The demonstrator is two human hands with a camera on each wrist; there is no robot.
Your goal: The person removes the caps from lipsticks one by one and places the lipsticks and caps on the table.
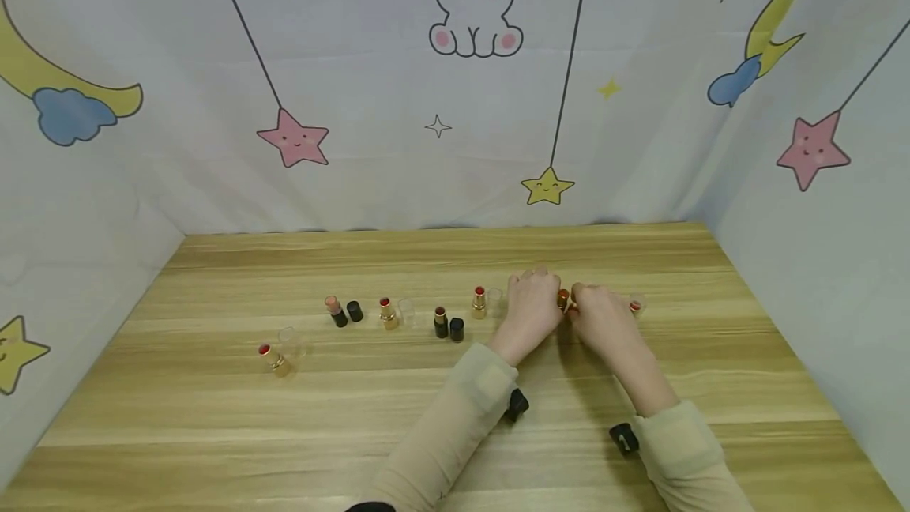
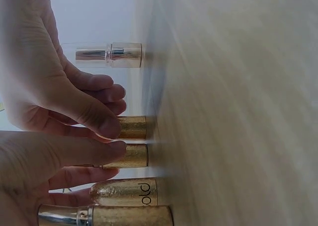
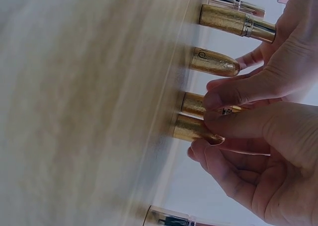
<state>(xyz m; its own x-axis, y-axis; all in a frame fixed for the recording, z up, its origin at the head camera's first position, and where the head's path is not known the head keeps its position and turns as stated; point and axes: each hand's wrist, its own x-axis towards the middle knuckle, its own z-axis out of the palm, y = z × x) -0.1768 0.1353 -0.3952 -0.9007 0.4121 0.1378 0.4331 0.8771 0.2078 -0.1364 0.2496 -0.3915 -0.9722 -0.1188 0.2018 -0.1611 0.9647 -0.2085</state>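
Observation:
In the head view, my left hand and right hand work close together at the right of the lipstick row. My left hand pinches a gold lipstick tube between thumb and fingers. Beside it, a round-ended gold lipstick cap is pinched by my right hand. Both pieces stand upright, low at the tabletop. Left of them, in the left wrist view, are another gold cap with lettering and a gold lipstick. My left hand hides these two in the head view.
Right of my hands stands a clear-cased lipstick. Leftward on the wooden table are gold lipsticks with clear caps, and black lipsticks with black caps. A printed curtain encloses the back and sides.

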